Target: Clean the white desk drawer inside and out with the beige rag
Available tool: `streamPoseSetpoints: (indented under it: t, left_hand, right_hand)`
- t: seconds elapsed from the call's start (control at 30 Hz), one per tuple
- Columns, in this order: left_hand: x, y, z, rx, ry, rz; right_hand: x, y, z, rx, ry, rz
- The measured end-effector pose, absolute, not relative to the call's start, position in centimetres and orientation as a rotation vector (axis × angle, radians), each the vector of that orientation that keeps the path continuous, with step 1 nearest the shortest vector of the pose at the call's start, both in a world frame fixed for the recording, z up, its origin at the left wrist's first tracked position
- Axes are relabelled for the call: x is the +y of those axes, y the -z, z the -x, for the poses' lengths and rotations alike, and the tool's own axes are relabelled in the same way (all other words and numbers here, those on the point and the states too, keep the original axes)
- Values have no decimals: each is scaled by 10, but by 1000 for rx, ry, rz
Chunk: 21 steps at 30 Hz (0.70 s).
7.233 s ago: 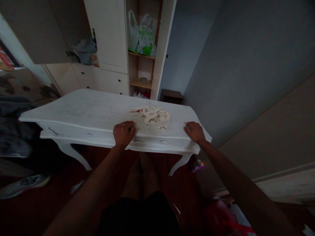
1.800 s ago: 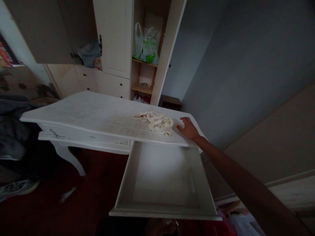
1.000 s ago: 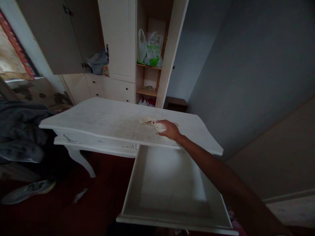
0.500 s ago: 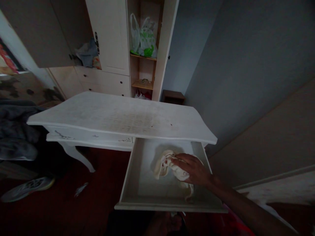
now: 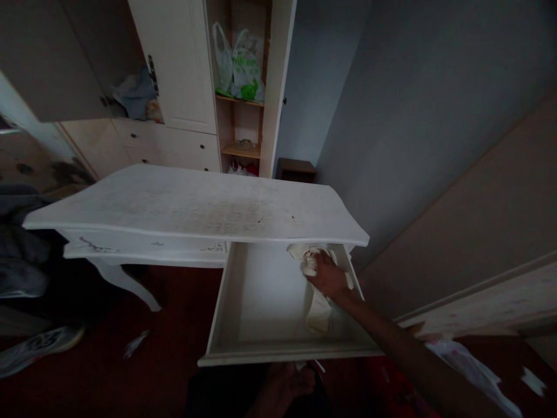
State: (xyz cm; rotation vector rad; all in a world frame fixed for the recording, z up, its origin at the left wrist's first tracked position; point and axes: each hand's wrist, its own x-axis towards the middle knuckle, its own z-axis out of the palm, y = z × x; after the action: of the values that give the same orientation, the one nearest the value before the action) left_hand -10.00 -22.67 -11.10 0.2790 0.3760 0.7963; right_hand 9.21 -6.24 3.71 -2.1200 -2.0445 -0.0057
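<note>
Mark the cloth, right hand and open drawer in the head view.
cloth [image 5: 317, 313], head view, lower fold beside the wrist
right hand [image 5: 326, 277], head view, back of the hand
drawer [image 5: 261, 290], head view, bare inside bottom

cloth under the right hand fingers — was cream, small red marks | drawer around fingers was white | table above fingers — white, faint grey speckling | floor left of fingers was dark red

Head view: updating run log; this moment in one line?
right hand: holds cloth | cloth: in open drawer, back right | left hand: unclear
</note>
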Motion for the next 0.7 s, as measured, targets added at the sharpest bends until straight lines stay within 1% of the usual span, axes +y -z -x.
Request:
streamPoseSetpoints:
  t: [0.17, 0.43, 0.53, 0.7]
  left_hand:
    - [-228, 106, 101, 404, -813, -293]
    - [-226, 111, 100, 413, -806, -321]
    - [-226, 108, 100, 420, -805, -319]
    - [-227, 99, 102, 410, -802, -339]
  right_hand:
    - [-34, -42, -67, -1960, -115, 2092]
    - [-20, -46, 8, -2044, -99, 2061]
    - [-16, -46, 32, -2209, -97, 1935]
    - [-1, -51, 71, -2548, -125, 1580]
